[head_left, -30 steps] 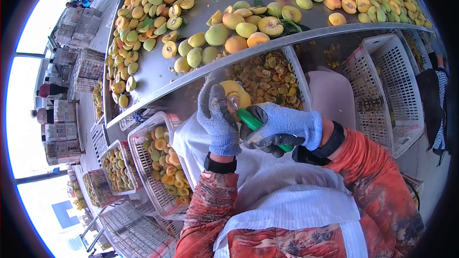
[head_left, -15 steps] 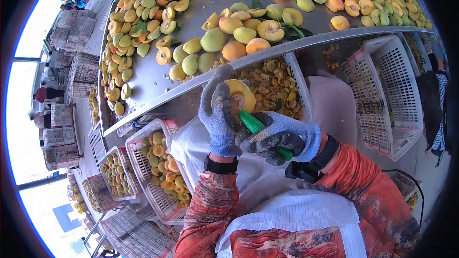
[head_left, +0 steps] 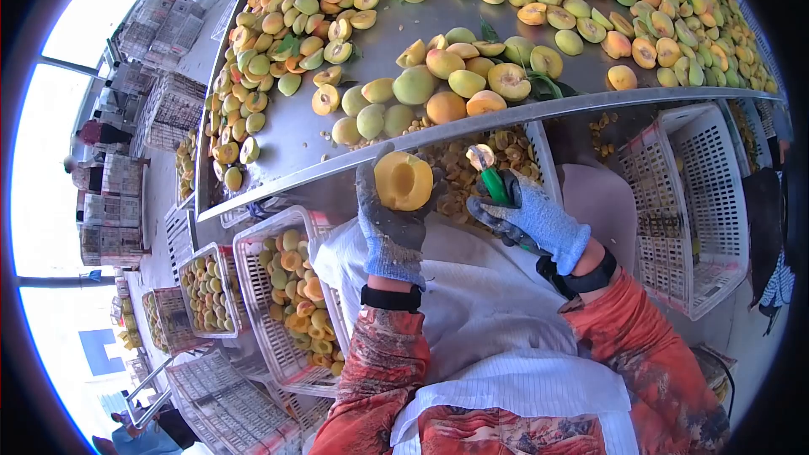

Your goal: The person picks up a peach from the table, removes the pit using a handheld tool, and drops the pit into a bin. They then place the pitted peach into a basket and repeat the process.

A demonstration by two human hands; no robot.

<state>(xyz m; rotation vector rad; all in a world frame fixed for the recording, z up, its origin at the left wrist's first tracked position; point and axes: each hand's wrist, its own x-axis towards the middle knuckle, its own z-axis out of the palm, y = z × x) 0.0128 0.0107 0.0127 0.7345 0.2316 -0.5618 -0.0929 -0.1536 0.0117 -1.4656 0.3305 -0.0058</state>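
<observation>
My left hand (head_left: 392,223), in a blue glove with dark palm, holds a yellow fruit half (head_left: 404,181) whose cut face shows an empty pit hollow. Gripped in my gloved right hand (head_left: 535,215) is a green-handled tool (head_left: 495,186). At the tool's tip sits a pit (head_left: 480,157) with pale and brown patches. The two hands are apart, just below the metal table's edge. Beneath them, a crate (head_left: 544,160) holds many brown-yellow pits and scraps (head_left: 455,170).
Halved and whole fruit (head_left: 415,84) lie on the metal table (head_left: 388,29). Fruit-filled crates (head_left: 244,248) stand at the left, white crates (head_left: 708,194) at the right. Stacked crates (head_left: 168,118) and several people are in the left background.
My right hand has moved right, away from the fruit, with the tool and a pit at its tip. The fruit half in my left hand now shows its hollow. The view has shifted slightly.
</observation>
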